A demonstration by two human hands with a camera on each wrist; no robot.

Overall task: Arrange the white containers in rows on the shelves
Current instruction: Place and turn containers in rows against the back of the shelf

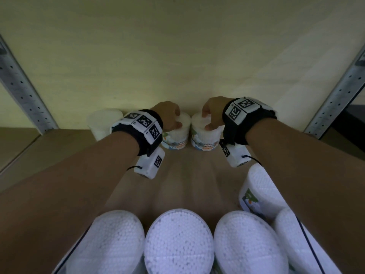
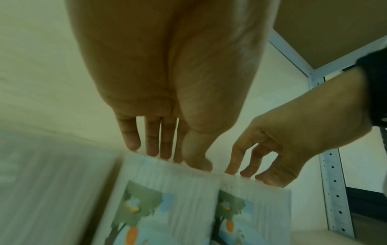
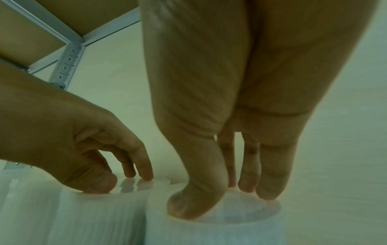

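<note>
Two white cotton-bud containers with picture labels stand side by side at the back of the shelf point(image 1: 193, 175). My left hand point(image 1: 169, 115) rests its fingertips on the lid of the left container point(image 1: 176, 137). In the left wrist view the left hand point(image 2: 176, 159) has straight fingers and thumb touching the top edge of that container point(image 2: 167, 190). My right hand point(image 1: 212, 113) sits the same way on the right container point(image 1: 205, 138). In the right wrist view the right hand point(image 3: 226, 199) has thumb and fingertips on the container's lid point(image 3: 209, 232). Neither hand wraps round a container's side.
A third white container point(image 1: 102, 123) stands at the back, left of the pair. Several more containers line the front edge point(image 1: 178, 242), and one point(image 1: 260, 190) sits at the right under my forearm. Perforated metal uprights point(image 1: 21, 91) point(image 1: 335, 95) frame the bay against a pale wall.
</note>
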